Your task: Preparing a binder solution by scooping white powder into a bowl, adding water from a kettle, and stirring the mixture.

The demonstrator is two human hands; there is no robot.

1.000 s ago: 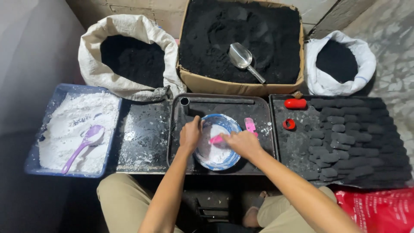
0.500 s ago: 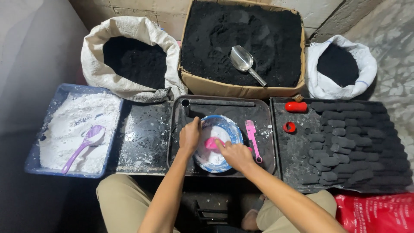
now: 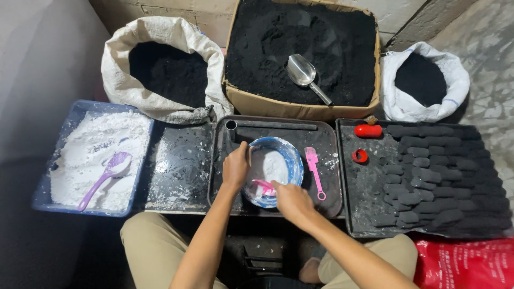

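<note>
I am watching the left hand point(image 3: 235, 167) gripping the rim of the round blue bowl of white powder point(image 3: 271, 170) at its nine o'clock side, fingers curled over the edge and thumb outside, so the hand is closed on the bowl. The bowl is sitting in the middle of a dark, dusty rectangular metal tray point(image 3: 326, 140). The right hand point(image 3: 292, 200) is hovering at the bowl's five o'clock edge, fingers pinched around a small pink tool point(image 3: 264, 185) whose tip is reaching into the powder; I cannot tell exactly what kind of tool it is.

At three o'clock from the bowl, just beside it on the same tray, a pink plastic spatula point(image 3: 314, 170) is lying with its handle pointing toward me. Farther toward three o'clock, a black tray point(image 3: 357, 214) is holding rows of black moulded briquettes point(image 3: 428, 176), with a red cap point(image 3: 360, 156) and a red cylinder point(image 3: 368, 131) near its inner edge.

At nine o'clock, well apart, a blue plastic tub of white powder point(image 3: 53, 198) is holding a purple spoon point(image 3: 107, 172). At twelve o'clock, a cardboard box of black powder point(image 3: 300, 109) is carrying a metal scoop point(image 3: 306, 76); a white sack point(image 3: 160, 37) is standing at eleven o'clock and a smaller white bag point(image 3: 425, 107) at two o'clock, both filled with black powder.
</note>
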